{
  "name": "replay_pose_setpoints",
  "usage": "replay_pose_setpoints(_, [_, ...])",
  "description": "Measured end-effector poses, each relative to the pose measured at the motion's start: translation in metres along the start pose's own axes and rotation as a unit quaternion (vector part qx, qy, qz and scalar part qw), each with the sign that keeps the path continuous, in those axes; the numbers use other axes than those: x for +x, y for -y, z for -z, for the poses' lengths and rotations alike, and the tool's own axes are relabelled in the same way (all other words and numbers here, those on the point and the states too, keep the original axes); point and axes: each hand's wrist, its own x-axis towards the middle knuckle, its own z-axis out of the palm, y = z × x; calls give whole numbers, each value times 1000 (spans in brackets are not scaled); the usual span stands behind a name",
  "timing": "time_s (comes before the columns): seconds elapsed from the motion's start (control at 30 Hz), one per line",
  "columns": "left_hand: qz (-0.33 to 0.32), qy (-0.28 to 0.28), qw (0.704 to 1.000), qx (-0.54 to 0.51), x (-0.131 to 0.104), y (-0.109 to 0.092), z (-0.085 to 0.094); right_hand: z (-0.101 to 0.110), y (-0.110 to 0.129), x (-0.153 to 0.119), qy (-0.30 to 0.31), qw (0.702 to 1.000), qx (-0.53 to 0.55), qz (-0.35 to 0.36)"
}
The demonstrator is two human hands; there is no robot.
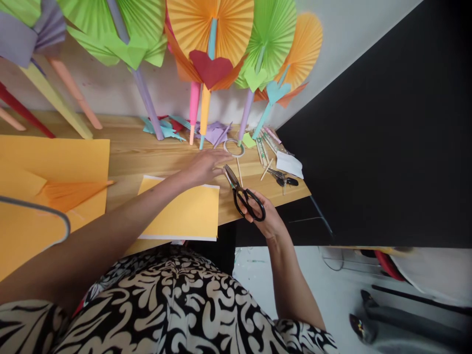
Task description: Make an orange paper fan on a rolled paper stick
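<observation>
My right hand holds black-handled scissors over the table's front edge, their blades pointing away toward the upper left. My left hand reaches across the table, fingers stretched out close to a roll of tape; whether they touch it I cannot tell. Below my left forearm lies a yellow sheet of paper with white strips along its top and bottom edges. A thin wooden stick lies just beyond the scissors' blades.
Paper fans on rolled handles, one with a red heart, lean against the wall. Purple paper scraps lie at the back. At right are a white paper piece and dark keys. A folded orange fan rests on yellow paper at left.
</observation>
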Motion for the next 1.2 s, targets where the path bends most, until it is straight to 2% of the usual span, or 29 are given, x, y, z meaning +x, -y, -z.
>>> replay_pose_setpoints(0.1, [-25,41,999,-25,3,0,0,-3,-1,-2,12,1000,29,-3])
replay_pose_setpoints(0.23, [-29,81,996,-39,3,0,2,-3,-6,-6,20,998,58,-14])
replay_pose_setpoints(0.33, [-21,63,995,-72,0,-7,8,-4,-13,-9,29,997,72,-20])
replay_pose_setpoints(0.47, [11,28,994,-104,-5,-22,12,-14,-20,-12,86,991,95,-26])
replay_pose_setpoints(0.6, [38,-3,997,-71,-9,-30,13,-26,-16,-22,155,981,114,-11])
replay_pose_setpoints(0.7, [68,-21,997,-41,-11,-29,17,-27,-8,-33,214,973,84,19])
replay_pose_setpoints(0.77, [81,-39,995,-35,-15,-30,23,-22,0,-37,200,977,39,61])
replay_pose_setpoints(0.8, [82,-48,995,-35,-18,-31,27,-17,4,-37,168,982,-1,88])
replay_pose_setpoints(0.87, [77,-71,994,-41,-27,-36,36,-6,11,-31,55,980,-135,138])
replay_pose_setpoints(0.9, [72,-84,993,-45,-34,-38,41,1,13,-25,-16,960,-231,156])
replay_pose_setpoints(0.93, [64,-95,992,-49,-41,-41,47,9,15,-17,-89,921,-340,167])
replay_pose_setpoints(1.0, [43,-110,991,-58,-57,-47,56,21,16,-2,-185,801,-546,162])
replay_pose_setpoints(1.03, [28,-113,991,-61,-65,-49,61,26,16,5,-198,744,-621,147])
replay_pose_setpoints(1.07, [14,-112,992,-63,-73,-51,64,28,16,10,-189,699,-677,133])
replay_pose_setpoints(1.1, [0,-109,992,-62,-81,-53,67,27,16,13,-170,668,-712,130])
replay_pose_setpoints(1.13, [-12,-103,993,-60,-89,-54,70,23,18,14,-151,651,-729,147])
replay_pose_setpoints(1.2, [-34,-91,994,-51,-102,-56,72,3,25,9,-114,641,-720,241])
